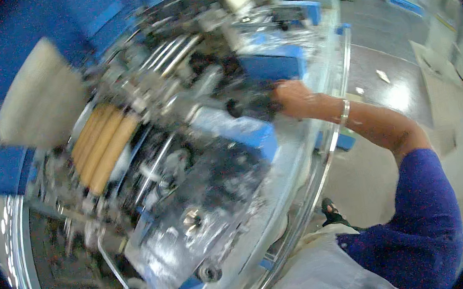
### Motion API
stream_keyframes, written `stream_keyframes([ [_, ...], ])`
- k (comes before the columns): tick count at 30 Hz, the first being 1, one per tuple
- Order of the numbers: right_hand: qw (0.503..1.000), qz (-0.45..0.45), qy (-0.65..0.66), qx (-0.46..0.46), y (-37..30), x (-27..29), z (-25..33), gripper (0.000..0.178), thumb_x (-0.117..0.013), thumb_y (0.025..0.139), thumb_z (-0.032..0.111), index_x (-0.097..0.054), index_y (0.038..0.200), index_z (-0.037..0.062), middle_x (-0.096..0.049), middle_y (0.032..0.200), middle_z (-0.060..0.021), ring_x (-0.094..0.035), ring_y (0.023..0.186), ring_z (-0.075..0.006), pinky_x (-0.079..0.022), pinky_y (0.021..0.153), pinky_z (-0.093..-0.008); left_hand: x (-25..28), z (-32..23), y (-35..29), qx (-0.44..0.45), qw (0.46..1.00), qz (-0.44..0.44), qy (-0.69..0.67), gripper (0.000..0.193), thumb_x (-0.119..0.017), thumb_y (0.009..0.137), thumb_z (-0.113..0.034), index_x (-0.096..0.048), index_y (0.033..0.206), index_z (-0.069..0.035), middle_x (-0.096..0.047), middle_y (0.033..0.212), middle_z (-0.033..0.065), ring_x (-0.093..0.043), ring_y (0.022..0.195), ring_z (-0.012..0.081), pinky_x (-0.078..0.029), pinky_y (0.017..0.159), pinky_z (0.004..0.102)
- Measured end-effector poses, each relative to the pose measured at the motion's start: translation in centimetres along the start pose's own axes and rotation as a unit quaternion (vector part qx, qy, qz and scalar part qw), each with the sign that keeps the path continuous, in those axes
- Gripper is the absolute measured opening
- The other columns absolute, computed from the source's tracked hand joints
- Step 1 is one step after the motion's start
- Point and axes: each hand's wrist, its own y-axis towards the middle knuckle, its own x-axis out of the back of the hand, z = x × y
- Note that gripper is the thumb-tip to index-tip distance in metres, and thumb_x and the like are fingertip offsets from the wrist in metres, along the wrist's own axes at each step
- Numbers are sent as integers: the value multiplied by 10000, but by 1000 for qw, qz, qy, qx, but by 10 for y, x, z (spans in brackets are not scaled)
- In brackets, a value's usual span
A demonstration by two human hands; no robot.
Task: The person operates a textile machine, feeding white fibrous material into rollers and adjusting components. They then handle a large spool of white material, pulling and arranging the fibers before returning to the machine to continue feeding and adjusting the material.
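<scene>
My right arm, in a dark blue sleeve with a bracelet at the wrist, reaches across the machine's front rail. At its end my right hand (pixel 293 100) is closed, its fingers curled at a dark, blurred part (pixel 258 99) of the machine. Exactly what the fingers grip is hidden. Just beyond the hand stands a blue block (pixel 273 64), and nearer to me lies a blue-edged ledge (pixel 257 138). My left hand is out of the picture.
The machine carries tan rollers (pixel 106 148), a pale bag-like cover (pixel 38 102), a shiny worn plate (pixel 177 246) and a crank (pixel 113 263) at lower left. A metal rail (pixel 331 152) runs along its front. Scraps of paper (pixel 383 76) lie on the floor at right.
</scene>
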Motion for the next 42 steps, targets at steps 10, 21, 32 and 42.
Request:
stream_keyframes([
  [10,872,-192,449,47,8,153,58,114,-490,907,45,-516,1018,56,-572,805,-21,-532,728,-69,-418,562,-201,1,17,-32,238,965,58,-91,200,-520,855,-241,-586,693,-144,-566,604,72,-529,538,263,-375,851,526],
  [21,866,-46,-110,485,121,124,231,178,-532,738,99,-490,897,33,-556,648,-84,-616,589,-249,-483,440,-365,-73,103,-102,-280,758,-295,510,349,-427,902,-231,-397,574,-117,-306,452,28,-269,396,159,-293,423,322],
  [32,868,90,-183,453,172,39,250,525,-502,781,123,-417,1298,157,-616,684,-112,-631,615,-289,-502,486,-406,-126,142,-190,-303,650,-409,565,467,-277,997,-251,-369,558,-122,-249,436,23,-148,366,142,-233,367,293],
  [42,874,9,-115,471,153,64,251,233,-569,735,144,-595,949,55,-627,657,-118,-652,614,-259,-475,459,-402,-111,159,-181,-455,336,-499,656,367,-422,936,-266,-407,588,-148,-263,458,16,-272,398,136,-290,422,305],
])
